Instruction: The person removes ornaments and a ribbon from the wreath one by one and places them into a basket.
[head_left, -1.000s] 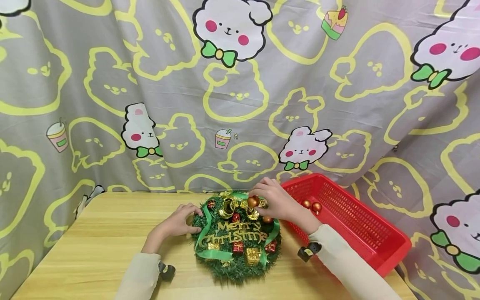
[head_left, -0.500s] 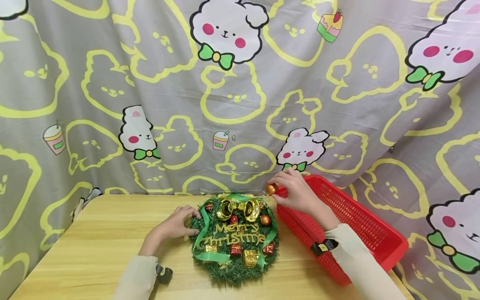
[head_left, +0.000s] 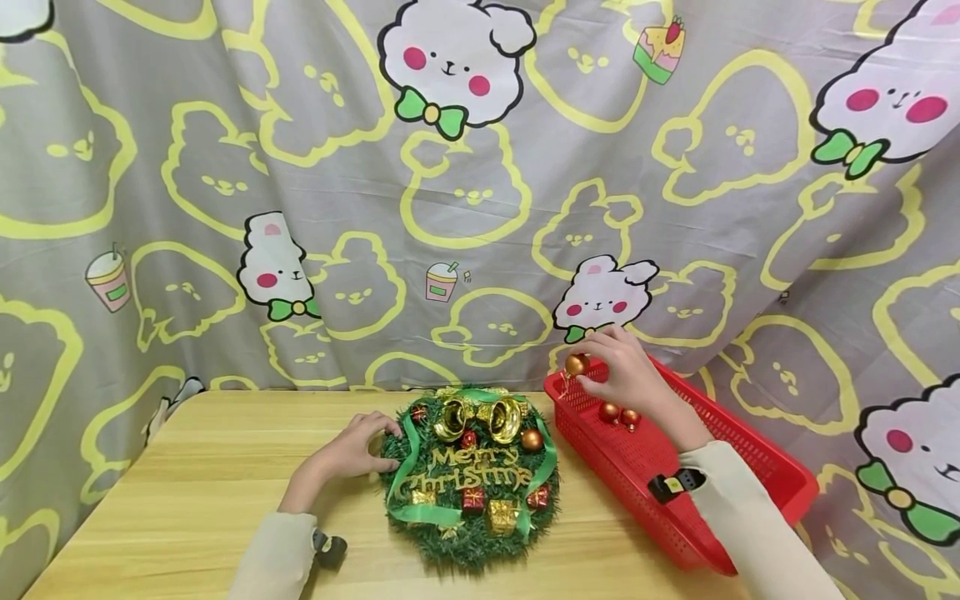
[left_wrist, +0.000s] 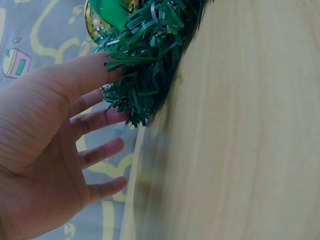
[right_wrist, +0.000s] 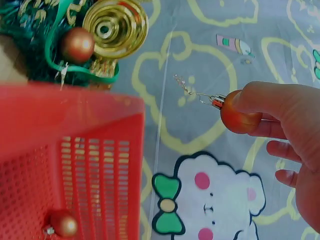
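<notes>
The wreath (head_left: 465,542) lies at eight o'clock from my right hand (head_left: 628,375), which pinches a bauble (head_left: 576,365); my left hand (head_left: 351,450), nearer, touches the wreath's nine-o'clock edge, fingers loose.

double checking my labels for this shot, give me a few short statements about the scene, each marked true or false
1. The right hand pinches a coppery bauble. True.
2. The left hand is at the edge of the wreath. True.
3. The pinched bauble is pressed against the wreath. False: it is apart from it.
4. Two other baubles lie in the red basket. True.
5. The basket stands left of the wreath. False: it stands right of it.
</notes>
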